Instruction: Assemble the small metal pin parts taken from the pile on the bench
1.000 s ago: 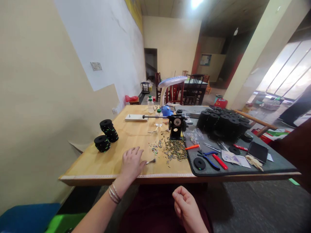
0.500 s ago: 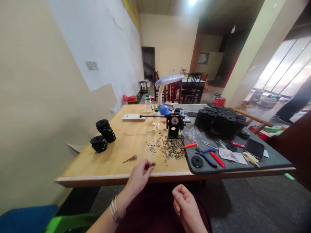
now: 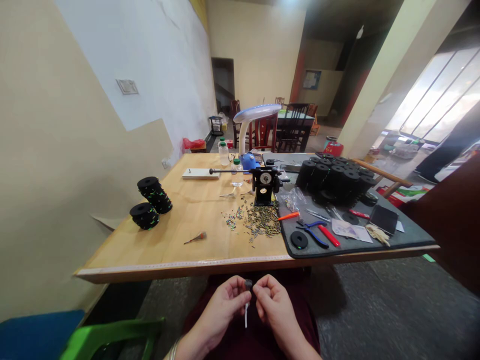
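Observation:
My left hand (image 3: pixel 225 302) and my right hand (image 3: pixel 272 302) meet over my lap, below the table's front edge. Both pinch one small piece (image 3: pixel 247 295): a dark tip at the top with a thin pale stem hanging down between the fingers. On the wooden table (image 3: pixel 180 240) ahead lies a heap of small dark beads (image 3: pixel 258 222). A thin brush-like piece (image 3: pixel 195 238) lies alone nearer the front edge.
A black hand-crank winder (image 3: pixel 264 186) stands mid-table with a rod to its left. Black spools (image 3: pixel 150 200) sit at the left, many more (image 3: pixel 335 177) at the right. On a grey mat (image 3: pixel 412 240) lie pliers (image 3: pixel 318 235). A desk lamp (image 3: pixel 255 117) stands behind.
My left hand picked the small piece off the table and drew it back to my lap. My right hand rose to meet it and pinched it too. The view tilted down.

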`<state>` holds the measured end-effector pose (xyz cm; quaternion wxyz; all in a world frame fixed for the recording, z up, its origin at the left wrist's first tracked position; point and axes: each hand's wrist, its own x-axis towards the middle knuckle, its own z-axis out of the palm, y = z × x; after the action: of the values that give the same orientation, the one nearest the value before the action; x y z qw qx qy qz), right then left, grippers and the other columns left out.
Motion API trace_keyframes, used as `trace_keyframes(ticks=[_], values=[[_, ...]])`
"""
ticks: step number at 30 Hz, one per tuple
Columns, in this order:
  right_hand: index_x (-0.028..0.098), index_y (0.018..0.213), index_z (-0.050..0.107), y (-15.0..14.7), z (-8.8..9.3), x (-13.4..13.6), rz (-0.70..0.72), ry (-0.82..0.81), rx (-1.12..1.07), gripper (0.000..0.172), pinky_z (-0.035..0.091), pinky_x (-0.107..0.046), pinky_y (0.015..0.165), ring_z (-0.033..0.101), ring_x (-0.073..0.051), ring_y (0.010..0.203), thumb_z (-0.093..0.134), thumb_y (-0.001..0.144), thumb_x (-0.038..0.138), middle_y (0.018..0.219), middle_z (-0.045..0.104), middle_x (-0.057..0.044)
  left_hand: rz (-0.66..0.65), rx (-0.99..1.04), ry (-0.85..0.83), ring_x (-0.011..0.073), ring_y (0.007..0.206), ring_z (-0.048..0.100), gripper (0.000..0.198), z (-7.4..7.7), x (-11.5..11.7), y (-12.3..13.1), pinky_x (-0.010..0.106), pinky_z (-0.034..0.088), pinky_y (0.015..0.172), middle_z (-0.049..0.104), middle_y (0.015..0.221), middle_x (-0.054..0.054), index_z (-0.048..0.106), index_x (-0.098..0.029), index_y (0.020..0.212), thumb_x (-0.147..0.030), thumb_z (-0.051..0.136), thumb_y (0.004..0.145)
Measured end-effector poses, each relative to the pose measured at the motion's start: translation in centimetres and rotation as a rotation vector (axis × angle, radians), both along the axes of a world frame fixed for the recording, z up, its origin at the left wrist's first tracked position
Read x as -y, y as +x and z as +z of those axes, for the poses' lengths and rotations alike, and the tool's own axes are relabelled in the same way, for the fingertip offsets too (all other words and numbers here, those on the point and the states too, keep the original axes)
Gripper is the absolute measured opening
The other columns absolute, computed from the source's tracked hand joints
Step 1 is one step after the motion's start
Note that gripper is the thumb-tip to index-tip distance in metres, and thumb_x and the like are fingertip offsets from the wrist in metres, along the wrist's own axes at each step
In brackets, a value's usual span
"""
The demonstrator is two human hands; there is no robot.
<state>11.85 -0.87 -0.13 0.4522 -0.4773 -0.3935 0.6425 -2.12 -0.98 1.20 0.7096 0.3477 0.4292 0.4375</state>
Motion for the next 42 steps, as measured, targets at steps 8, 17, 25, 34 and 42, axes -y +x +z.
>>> trace_keyframes(ticks=[8, 17, 25, 34, 42], values=[[0.019, 0.070, 0.047, 0.1, 0.0, 0.0, 0.005, 0.018, 0.027, 0.046, 0.019, -0.016, 0.034, 0.028, -0.004, 0.031, 0.067, 0.067, 0.060, 0.036, 0.042, 0.011, -0.043, -0.059, 0.019, 0.0059, 0.050, 0.042, 0.033, 0.0, 0.0, 0.0, 0.018, 0.033, 0.046, 0.050, 0.058, -0.005, 0.054, -0.014, 0.073, -0.036, 0.078, 0.065], [0.019, 0.067, 0.047, 0.1, 0.0, 0.0, -0.026, 0.042, 0.072, 0.045, 0.020, -0.016, 0.033, 0.028, -0.004, 0.030, 0.067, 0.067, 0.059, 0.036, 0.040, 0.011, -0.050, -0.115, 0.064, 0.0072, 0.050, 0.047, 0.035, 0.3, -0.1, 0.5, 0.019, 0.041, 0.046, 0.053, 0.060, -0.004, 0.054, -0.015, 0.070, -0.039, 0.078, 0.063], [0.018, 0.070, 0.051, 0.2, -0.5, -0.1, -0.026, 0.032, 0.044, 0.047, 0.022, -0.017, 0.035, 0.032, -0.005, 0.032, 0.068, 0.066, 0.061, 0.037, 0.045, 0.009, -0.061, -0.104, 0.038, 0.0088, 0.052, 0.053, 0.033, 0.3, -0.2, 0.5, 0.019, 0.042, 0.047, 0.057, 0.062, -0.003, 0.053, -0.015, 0.072, -0.037, 0.076, 0.065], [0.019, 0.068, 0.048, 0.1, 0.1, -0.1, -0.036, 0.043, 0.061, 0.047, 0.020, -0.016, 0.033, 0.028, -0.003, 0.030, 0.067, 0.066, 0.061, 0.036, 0.041, 0.011, -0.044, -0.097, 0.072, 0.0092, 0.052, 0.051, 0.034, 0.1, -0.2, 0.6, 0.021, 0.043, 0.047, 0.055, 0.061, -0.004, 0.052, -0.016, 0.072, -0.038, 0.077, 0.065], [0.018, 0.070, 0.049, 0.2, -0.9, -0.1, -0.011, 0.009, 0.017, 0.048, 0.022, -0.016, 0.034, 0.028, -0.003, 0.031, 0.068, 0.065, 0.062, 0.036, 0.043, 0.010, -0.054, -0.030, -0.039, 0.0088, 0.055, 0.052, 0.030, 0.6, 0.0, 0.6, 0.020, 0.042, 0.053, 0.058, 0.061, -0.002, 0.055, -0.015, 0.072, -0.036, 0.075, 0.067]])
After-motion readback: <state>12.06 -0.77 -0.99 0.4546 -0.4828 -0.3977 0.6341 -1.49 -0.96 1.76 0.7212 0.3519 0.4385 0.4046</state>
